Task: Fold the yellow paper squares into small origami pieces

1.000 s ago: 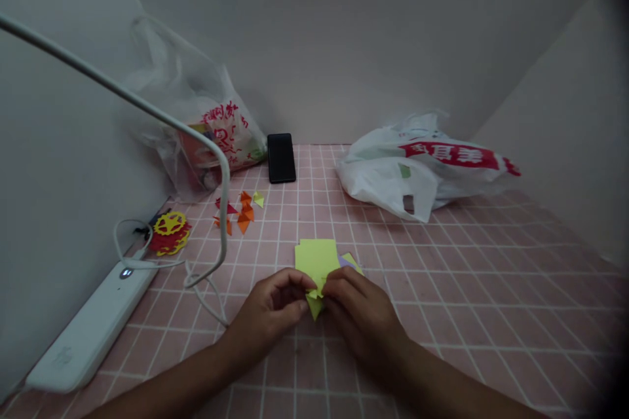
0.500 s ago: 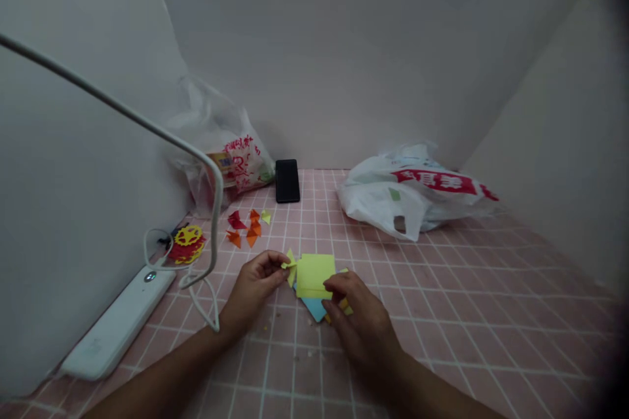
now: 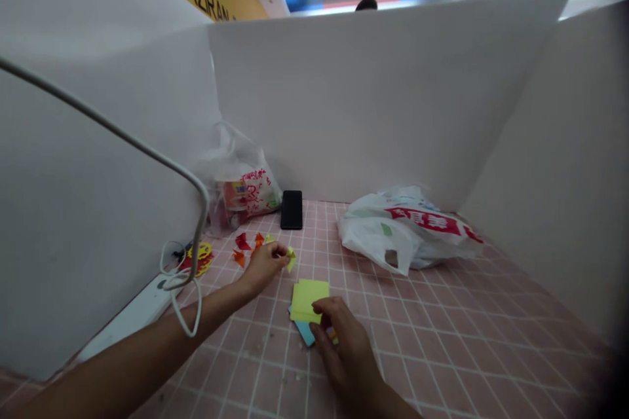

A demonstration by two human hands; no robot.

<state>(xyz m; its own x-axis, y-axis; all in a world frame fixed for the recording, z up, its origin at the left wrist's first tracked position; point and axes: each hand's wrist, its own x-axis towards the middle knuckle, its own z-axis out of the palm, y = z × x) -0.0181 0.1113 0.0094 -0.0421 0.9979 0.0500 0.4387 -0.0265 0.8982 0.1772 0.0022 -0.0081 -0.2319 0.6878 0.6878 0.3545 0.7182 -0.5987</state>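
My left hand [image 3: 265, 266] is closed in a pinch on a small yellow origami crane [image 3: 291, 259], held just right of the other folded paper pieces. Beside that hand lie a red piece [image 3: 242, 241], several orange ones [image 3: 238, 258] and a pale yellow one [image 3: 269, 238]; the hand partly covers this group. My right hand [image 3: 346, 340] has thumb and forefinger at the lower right edge of yellow square paper [image 3: 310, 298], gripping it. Under this paper, a blue sheet [image 3: 303, 332] sticks out, and more yellow shows behind the fingers.
A black phone [image 3: 291, 210] rests near the back wall, between a clear plastic bag [image 3: 246, 177] and a white plastic bag [image 3: 407, 229]. At left are a white power strip [image 3: 132, 321], red and yellow cutouts [image 3: 202, 255] and a white cable [image 3: 199, 209] hanging across the view.
My left hand has carried the yellow crane forward, away from the square paper, to the folded pieces. My right hand stays at the paper. The camera has tilted up, showing the ceiling.
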